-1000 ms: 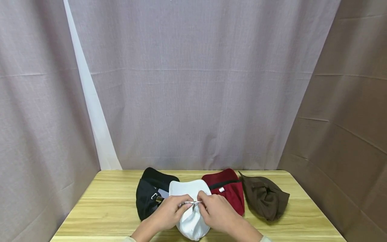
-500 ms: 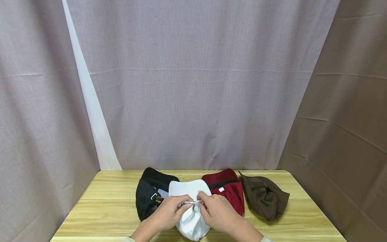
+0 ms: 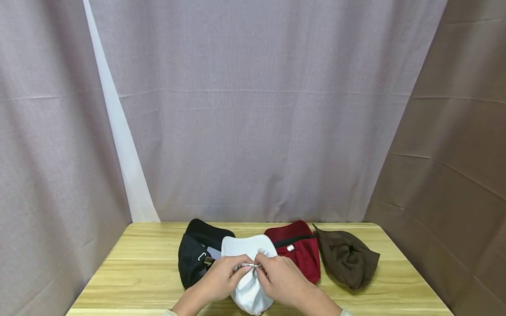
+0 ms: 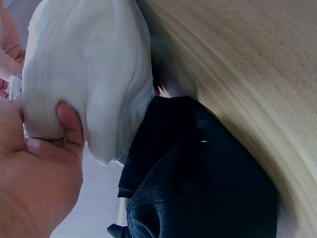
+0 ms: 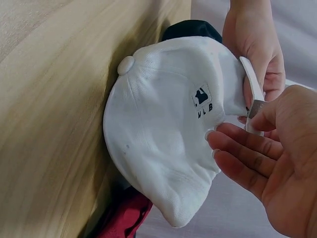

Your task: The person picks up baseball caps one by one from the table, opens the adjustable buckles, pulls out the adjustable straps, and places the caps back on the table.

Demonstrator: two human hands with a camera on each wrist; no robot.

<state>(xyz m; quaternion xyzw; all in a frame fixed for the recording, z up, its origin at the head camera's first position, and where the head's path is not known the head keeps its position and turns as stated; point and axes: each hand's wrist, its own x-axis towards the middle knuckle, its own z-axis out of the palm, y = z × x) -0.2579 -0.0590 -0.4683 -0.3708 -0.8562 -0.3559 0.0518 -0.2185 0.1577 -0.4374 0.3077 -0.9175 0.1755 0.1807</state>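
Observation:
A white baseball cap (image 3: 250, 294) lies crown toward me at the front of the table, its brim (image 3: 247, 245) pointing away. My left hand (image 3: 223, 274) grips the rim of the cap's back opening, with one fingertip pressed on the white cloth (image 4: 94, 64) in the left wrist view. My right hand (image 3: 282, 276) pinches the back strap at its metal buckle (image 5: 256, 108) between thumb and forefinger. Its other fingers (image 5: 242, 153) reach toward the crown, beside a small patch (image 5: 201, 96) with letters. The fingers partly cover the strap.
A black cap (image 3: 191, 259) sits just left of the white one, close to my left hand. Behind my right hand is a dark red cap (image 3: 306, 259). Farther right lies a crumpled brown hat (image 3: 348, 259). Curtains stand behind the wooden table (image 3: 130, 272).
My right hand has shifted slightly left, its fingertips closer to those of my left hand at the strap. The left hand and the caps stay about where they were.

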